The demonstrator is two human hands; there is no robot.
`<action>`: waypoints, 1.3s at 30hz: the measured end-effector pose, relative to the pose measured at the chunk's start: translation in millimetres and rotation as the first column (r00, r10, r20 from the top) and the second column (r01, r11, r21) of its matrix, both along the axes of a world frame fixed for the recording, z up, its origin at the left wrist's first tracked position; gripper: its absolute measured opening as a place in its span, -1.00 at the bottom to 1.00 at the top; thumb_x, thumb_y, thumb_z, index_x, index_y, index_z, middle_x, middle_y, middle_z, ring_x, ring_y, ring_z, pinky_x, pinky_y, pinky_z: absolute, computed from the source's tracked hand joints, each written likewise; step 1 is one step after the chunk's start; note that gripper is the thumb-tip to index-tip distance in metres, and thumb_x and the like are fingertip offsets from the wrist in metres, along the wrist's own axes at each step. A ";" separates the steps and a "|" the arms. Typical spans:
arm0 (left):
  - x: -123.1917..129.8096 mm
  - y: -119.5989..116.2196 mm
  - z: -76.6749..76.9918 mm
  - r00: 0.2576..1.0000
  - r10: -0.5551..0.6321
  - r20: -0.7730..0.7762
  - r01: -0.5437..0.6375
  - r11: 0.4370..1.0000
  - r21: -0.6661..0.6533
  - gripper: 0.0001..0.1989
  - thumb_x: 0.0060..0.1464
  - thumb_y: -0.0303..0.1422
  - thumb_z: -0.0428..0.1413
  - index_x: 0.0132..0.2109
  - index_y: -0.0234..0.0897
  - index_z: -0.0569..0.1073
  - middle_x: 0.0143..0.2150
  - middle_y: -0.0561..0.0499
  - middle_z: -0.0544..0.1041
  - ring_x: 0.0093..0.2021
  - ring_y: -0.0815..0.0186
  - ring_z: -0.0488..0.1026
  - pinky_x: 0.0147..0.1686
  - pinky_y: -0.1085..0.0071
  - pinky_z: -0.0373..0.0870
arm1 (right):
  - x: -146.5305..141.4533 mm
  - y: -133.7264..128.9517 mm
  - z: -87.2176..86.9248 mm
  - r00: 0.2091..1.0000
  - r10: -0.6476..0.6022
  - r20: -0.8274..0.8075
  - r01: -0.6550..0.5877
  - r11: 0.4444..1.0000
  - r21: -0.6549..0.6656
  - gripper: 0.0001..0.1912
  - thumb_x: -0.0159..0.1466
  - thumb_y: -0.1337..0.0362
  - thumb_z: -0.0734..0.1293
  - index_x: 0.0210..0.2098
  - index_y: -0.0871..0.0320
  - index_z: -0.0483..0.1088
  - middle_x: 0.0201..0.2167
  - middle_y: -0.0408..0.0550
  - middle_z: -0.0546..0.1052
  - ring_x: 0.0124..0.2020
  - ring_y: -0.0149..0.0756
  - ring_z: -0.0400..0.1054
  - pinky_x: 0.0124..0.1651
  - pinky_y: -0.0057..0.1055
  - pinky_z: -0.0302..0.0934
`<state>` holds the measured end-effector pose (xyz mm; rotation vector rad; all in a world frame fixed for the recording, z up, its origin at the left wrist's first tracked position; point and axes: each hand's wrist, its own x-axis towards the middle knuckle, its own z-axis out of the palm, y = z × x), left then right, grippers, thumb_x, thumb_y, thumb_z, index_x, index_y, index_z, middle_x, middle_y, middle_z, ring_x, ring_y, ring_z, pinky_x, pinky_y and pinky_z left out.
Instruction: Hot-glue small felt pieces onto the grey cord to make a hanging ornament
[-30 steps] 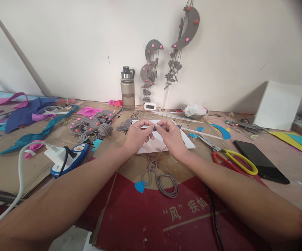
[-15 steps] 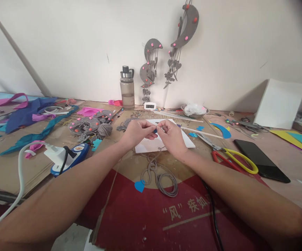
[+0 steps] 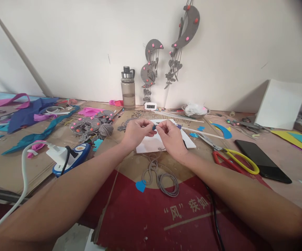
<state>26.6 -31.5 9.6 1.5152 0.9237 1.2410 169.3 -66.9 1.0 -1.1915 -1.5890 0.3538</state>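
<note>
Above a white board [image 3: 147, 145], my two hands meet fingertip to fingertip. My left hand [image 3: 137, 134] is closed in a pinch on a small dark blue piece [image 3: 154, 127]. Thumb and forefinger of my right hand [image 3: 172, 137] are pressed together at the right side of that piece; what they pinch is too small to name. A grey cord [image 3: 168, 184] lies coiled in front of me, and its strand runs up toward my right hand, where it goes out of sight. Beside the coil lies a bright blue cut-out [image 3: 140, 186].
Scissors [image 3: 234, 158] and a black phone [image 3: 262, 161] lie to the right. Left are a power strip [image 3: 74, 157], a grey yarn ball [image 3: 106, 129] and coloured fabric strips [image 3: 33, 111]. A water bottle [image 3: 128, 90] stands behind; grey moon hangings [image 3: 190, 26] are on the wall.
My fingertips have shifted slightly apart, and more of the dark blue piece shows between them. The whole view has moved a little; the other objects stay put.
</note>
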 end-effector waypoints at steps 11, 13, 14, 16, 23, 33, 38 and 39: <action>2.8 -3.0 -4.5 0.992 -0.077 0.096 0.078 0.997 -0.007 -0.79 -0.07 -0.29 0.22 -0.36 -0.39 0.48 -0.45 -0.03 0.55 -0.40 0.29 0.56 -0.31 0.33 0.55 | -1.1 2.8 5.5 0.985 -0.034 -0.171 0.018 0.996 -0.090 -0.83 0.11 0.19 0.30 -0.52 0.15 0.30 -0.60 -0.24 0.28 -0.52 -0.44 0.11 -0.42 -0.43 0.01; 2.9 -4.3 -4.4 0.993 -0.075 0.091 0.076 0.997 -0.001 -0.80 -0.07 -0.30 0.22 -0.37 -0.39 0.48 -0.45 -0.02 0.54 -0.41 0.30 0.56 -0.31 0.35 0.55 | -1.5 3.1 5.7 0.982 -0.042 -0.186 0.021 0.994 -0.110 -0.82 0.10 0.19 0.30 -0.53 0.15 0.29 -0.60 -0.24 0.28 -0.52 -0.44 0.11 -0.42 -0.43 0.01; 2.9 -4.7 -4.6 0.993 -0.074 0.089 0.074 0.997 0.003 -0.80 -0.07 -0.30 0.22 -0.37 -0.39 0.48 -0.45 -0.02 0.54 -0.41 0.30 0.55 -0.32 0.36 0.55 | -1.6 3.4 5.2 0.981 -0.044 -0.189 0.022 0.993 -0.118 -0.81 0.10 0.18 0.30 -0.53 0.15 0.29 -0.59 -0.23 0.28 -0.52 -0.43 0.11 -0.42 -0.43 0.01; 2.6 -4.9 -5.5 0.993 -0.076 0.089 0.076 0.997 0.011 -0.80 -0.06 -0.29 0.21 -0.37 -0.37 0.47 -0.45 0.01 0.53 -0.41 0.31 0.55 -0.32 0.36 0.55 | -1.6 4.3 3.2 0.980 -0.046 -0.193 0.021 0.991 -0.129 -0.81 0.10 0.18 0.30 -0.53 0.15 0.28 -0.58 -0.23 0.29 -0.52 -0.44 0.11 -0.42 -0.43 0.01; 3.5 -4.2 -14.9 0.998 -0.051 0.041 0.051 0.999 0.000 -0.78 -0.05 -0.25 0.19 -0.34 -0.34 0.45 -0.46 0.04 0.50 -0.44 0.34 0.53 -0.36 0.39 0.53 | -2.4 2.5 -7.5 0.975 -0.027 -0.222 -0.003 0.991 -0.132 -0.79 0.10 0.17 0.30 -0.30 0.11 0.28 -0.62 -0.32 0.19 -0.55 -0.42 0.10 -0.44 -0.44 0.01; 4.1 -6.3 -20.4 0.993 -0.090 -0.069 0.090 0.996 -0.009 -0.79 -0.05 -0.24 0.17 -0.38 -0.33 0.45 -0.50 0.04 0.49 -0.49 0.38 0.49 -0.46 0.48 0.46 | -4.7 -1.4 -21.1 0.982 -0.068 -0.177 0.033 0.980 -0.197 -0.88 0.12 0.19 0.25 -0.45 0.11 0.30 -0.55 -0.18 0.40 -0.49 -0.35 0.26 -0.38 -0.39 0.15; 4.1 -7.1 -20.9 0.995 -0.060 -0.085 0.059 0.998 -0.015 -0.81 -0.06 -0.25 0.17 -0.39 -0.32 0.46 -0.52 0.05 0.49 -0.51 0.40 0.47 -0.46 0.50 0.45 | -5.0 0.4 -23.2 0.985 -0.061 -0.161 0.028 0.979 -0.201 -0.92 0.12 0.23 0.24 -0.45 0.10 0.28 -0.52 -0.15 0.42 -0.47 -0.31 0.30 -0.36 -0.35 0.18; 4.0 -7.1 -21.0 0.994 -0.058 -0.088 0.057 0.998 -0.019 -0.81 -0.06 -0.25 0.17 -0.39 -0.32 0.47 -0.52 0.05 0.49 -0.52 0.40 0.47 -0.46 0.50 0.45 | -5.1 0.6 -23.6 0.985 -0.061 -0.161 0.027 0.979 -0.204 -0.92 0.12 0.23 0.24 -0.45 0.10 0.28 -0.52 -0.15 0.43 -0.47 -0.30 0.30 -0.36 -0.35 0.18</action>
